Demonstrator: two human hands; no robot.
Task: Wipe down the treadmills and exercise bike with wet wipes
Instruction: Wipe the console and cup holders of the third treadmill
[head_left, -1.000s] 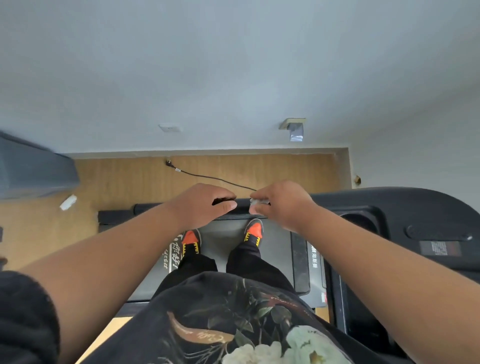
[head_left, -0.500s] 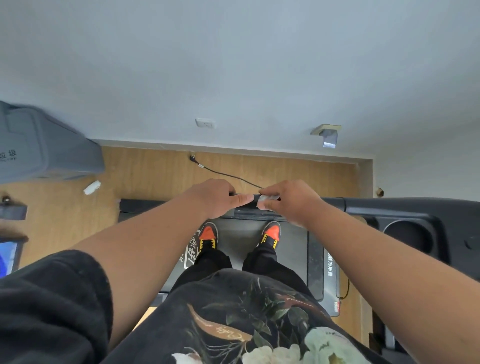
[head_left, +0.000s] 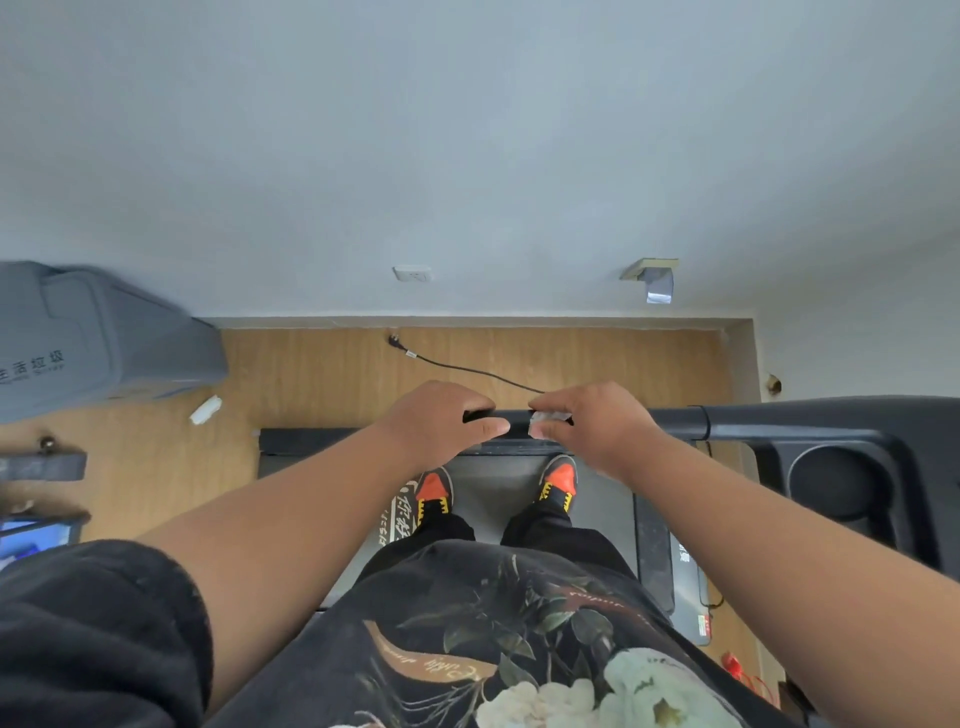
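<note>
I stand on a treadmill's grey belt (head_left: 496, 499) and look straight down. A black handlebar (head_left: 675, 417) runs from the black console (head_left: 904, 447) at the right across to my hands. My left hand (head_left: 441, 423) grips the bar's free end, thumb pointing right. My right hand (head_left: 597, 426) wraps round the bar just beside it and holds a small white wet wipe (head_left: 548, 418) pressed against the bar. The two hands are a short gap apart.
A grey bin (head_left: 98, 338) stands at the left wall, with a crumpled white wipe (head_left: 206, 409) on the wooden floor beside it. A black cable (head_left: 467, 370) with its plug lies on the floor ahead. The console has a round cup holder (head_left: 831, 483).
The view has swung left, bringing the grey bin further into sight. Both hands stay on the bar; the gap between them has widened slightly.
</note>
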